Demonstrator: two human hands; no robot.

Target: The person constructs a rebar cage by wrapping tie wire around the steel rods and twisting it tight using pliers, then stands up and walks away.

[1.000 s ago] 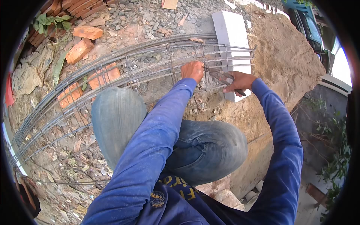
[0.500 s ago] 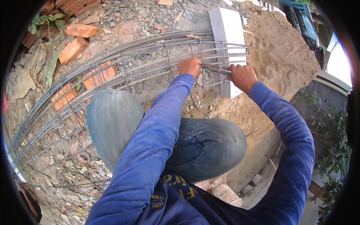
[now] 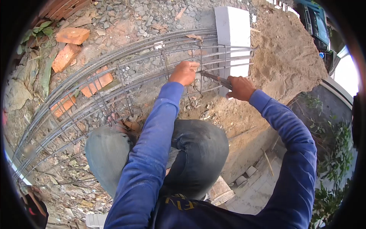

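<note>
A pair of long-handled pincers (image 3: pixel 216 78) is held in my right hand (image 3: pixel 241 88), its fingers wrapped round the handles. The pincer jaws point left, at a stirrup of the rebar cage (image 3: pixel 146 77). My left hand (image 3: pixel 184 73) is closed over the cage's bars just left of the jaws; what its fingers grip, if anything, is too small to make out. Near its right end, the cage of long ribbed bars and square stirrups lies over a white block (image 3: pixel 239 28).
Orange bricks (image 3: pixel 65 58) lie left of the cage, some beneath it. Grey gravel (image 3: pixel 133 19) covers the ground behind. A rough sandy mound (image 3: pixel 286 53) rises at right. My bent knees (image 3: pixel 202 152) are close to the cage. Another person (image 3: pixel 36 210) shows at lower left.
My left hand has shifted left from the pincer jaws. My right hand has moved slightly down, and the pincers now slant more. My knees have shifted, and the view has moved a little.
</note>
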